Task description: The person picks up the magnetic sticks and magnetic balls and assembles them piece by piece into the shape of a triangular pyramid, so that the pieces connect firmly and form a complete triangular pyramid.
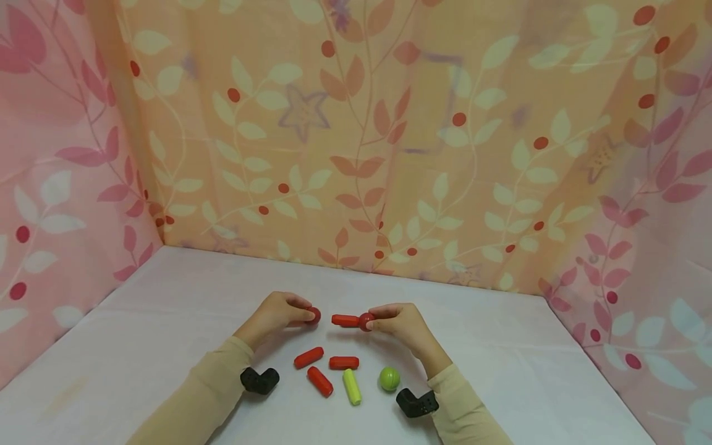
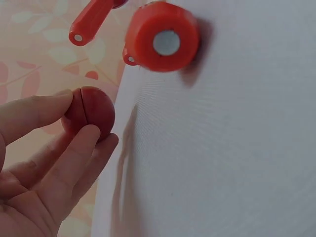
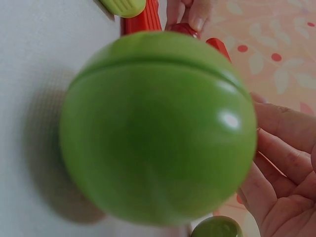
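Observation:
My left hand [image 1: 280, 318] pinches a red ball [image 2: 98, 111] between thumb and fingers; a seam runs round the ball. Facing it, my right hand [image 1: 402, 324] grips another red ball [image 1: 366, 321]. A short red rod [image 1: 345, 320] is joined to that ball and points toward the left hand, with a gap between. In the left wrist view, this rod [image 2: 90, 24] shows a small silver disc on its free end. The right wrist view is mostly blocked by a green ball [image 3: 158, 133], so what the right hand [image 3: 284, 168] holds is hidden there.
On the white table [image 1: 167, 321] in front of the hands lie red rods [image 1: 308, 357], a yellow-green rod [image 1: 352, 387] and the green ball [image 1: 389, 379]. Part of a second green ball [image 3: 217, 228] shows in the right wrist view. Patterned cloth [image 1: 356, 136] walls the table.

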Demonstrator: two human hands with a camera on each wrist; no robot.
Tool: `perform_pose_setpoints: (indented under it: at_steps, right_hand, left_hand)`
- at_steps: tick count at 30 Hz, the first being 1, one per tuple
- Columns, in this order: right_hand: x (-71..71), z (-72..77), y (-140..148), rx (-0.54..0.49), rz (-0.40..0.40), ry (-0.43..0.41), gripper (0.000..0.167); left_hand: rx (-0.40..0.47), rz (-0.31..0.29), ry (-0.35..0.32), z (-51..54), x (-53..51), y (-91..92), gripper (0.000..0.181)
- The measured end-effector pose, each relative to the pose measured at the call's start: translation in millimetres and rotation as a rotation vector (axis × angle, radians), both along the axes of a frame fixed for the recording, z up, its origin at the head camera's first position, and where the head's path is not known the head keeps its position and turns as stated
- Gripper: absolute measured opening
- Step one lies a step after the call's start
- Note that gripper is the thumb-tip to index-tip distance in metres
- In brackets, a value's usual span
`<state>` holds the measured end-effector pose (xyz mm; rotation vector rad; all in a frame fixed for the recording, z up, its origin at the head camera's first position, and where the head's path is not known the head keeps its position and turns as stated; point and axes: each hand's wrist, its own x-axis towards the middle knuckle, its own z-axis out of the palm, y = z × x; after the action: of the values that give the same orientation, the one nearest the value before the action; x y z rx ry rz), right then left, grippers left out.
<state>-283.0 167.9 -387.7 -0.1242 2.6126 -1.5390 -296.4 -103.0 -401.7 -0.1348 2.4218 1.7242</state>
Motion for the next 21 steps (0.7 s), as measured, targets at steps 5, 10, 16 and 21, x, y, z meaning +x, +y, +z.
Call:
perform_pose_setpoints:
  at_steps: [5,10,16,21]
  right_hand:
    - [-2.3,-1.1,2,0.009,-0.004,-0.004,0.031]
    - [-5.3,-2.1,4,-0.001,-0.011,-0.005,0.03]
    - [-5.3,-2.1,4,0.0,-0.025,-0.013,0.031]
    - [-5.1,-3.0,5,-0.003,-0.023,-0.013,0.031]
  left_hand:
    - [-0.029,-0.006,0.0,2.1,0.7,2.0,0.028]
    - [-0.069,-0.026,0.012,4.8,3.3,3.7,0.026]
    - [-0.041,-0.063,0.031,7.4,7.7,4.5,0.027]
    - [-0.043,-0.073,0.038,9.4,11.7,7.2,0.026]
